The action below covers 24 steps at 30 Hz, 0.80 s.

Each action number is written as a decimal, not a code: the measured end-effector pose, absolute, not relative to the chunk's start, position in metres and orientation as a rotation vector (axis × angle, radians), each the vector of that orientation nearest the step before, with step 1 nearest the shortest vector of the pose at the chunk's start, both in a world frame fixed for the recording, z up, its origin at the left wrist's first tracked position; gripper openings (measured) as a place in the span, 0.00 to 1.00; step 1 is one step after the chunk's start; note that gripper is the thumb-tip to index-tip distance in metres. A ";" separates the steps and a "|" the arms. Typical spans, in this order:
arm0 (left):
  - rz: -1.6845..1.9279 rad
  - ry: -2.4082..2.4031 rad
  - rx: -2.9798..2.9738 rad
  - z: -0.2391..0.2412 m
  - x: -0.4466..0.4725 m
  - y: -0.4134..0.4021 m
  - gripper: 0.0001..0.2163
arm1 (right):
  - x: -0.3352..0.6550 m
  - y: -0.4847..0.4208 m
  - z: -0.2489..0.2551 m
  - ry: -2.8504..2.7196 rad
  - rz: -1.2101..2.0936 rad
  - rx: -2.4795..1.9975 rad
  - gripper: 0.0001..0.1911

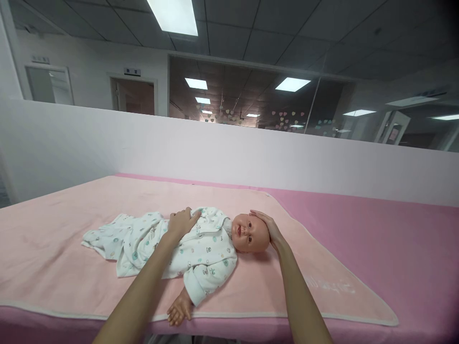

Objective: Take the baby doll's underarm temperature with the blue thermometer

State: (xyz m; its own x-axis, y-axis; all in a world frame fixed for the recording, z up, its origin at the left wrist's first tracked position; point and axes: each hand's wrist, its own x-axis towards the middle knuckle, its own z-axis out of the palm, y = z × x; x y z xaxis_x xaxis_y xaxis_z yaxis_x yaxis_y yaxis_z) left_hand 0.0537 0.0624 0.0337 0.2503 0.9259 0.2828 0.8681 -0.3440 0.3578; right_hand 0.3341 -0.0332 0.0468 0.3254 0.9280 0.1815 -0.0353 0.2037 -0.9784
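I'm apparently in an infant-care training room: baby doll (pixel 206 251) near me, door sign (pixel 132 72) far left, ceiling light panels (pixel 174 17), heart decals (pixel 281 119).

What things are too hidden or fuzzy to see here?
All in the head view:
- Left hand: palm hidden by its own back.
- Doll: any feet covered by its trousers.
- White lettering on the blanket: too blurred.
- Doorway sign: too small.
- Person's forearms: cut off by the bottom edge.

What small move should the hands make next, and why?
Perhaps the left hand could draw the near arm of the doll inward, since the doll's hand lies across the front edge of the pink blanket, while the right hand cups its head.
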 end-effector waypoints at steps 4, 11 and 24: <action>0.699 1.719 2.385 0.032 0.053 0.065 0.27 | 0.336 -0.033 0.045 -1.047 0.887 -1.146 0.13; 0.707 1.713 2.388 0.030 0.054 0.066 0.28 | 0.338 -0.029 0.041 -1.011 0.871 -1.155 0.15; 0.681 1.653 2.251 0.032 0.044 0.070 0.27 | 0.340 -0.018 0.034 -1.031 0.583 -1.230 0.18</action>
State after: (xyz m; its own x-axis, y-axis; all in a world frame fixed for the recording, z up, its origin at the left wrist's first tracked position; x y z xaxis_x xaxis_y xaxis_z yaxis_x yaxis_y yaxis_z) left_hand 0.0440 0.0705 0.0320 0.2404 0.9470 0.2129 0.8221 -0.3153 0.4741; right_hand 0.3405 -0.0181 0.0341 0.4533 0.8324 0.3188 0.1563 0.2778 -0.9478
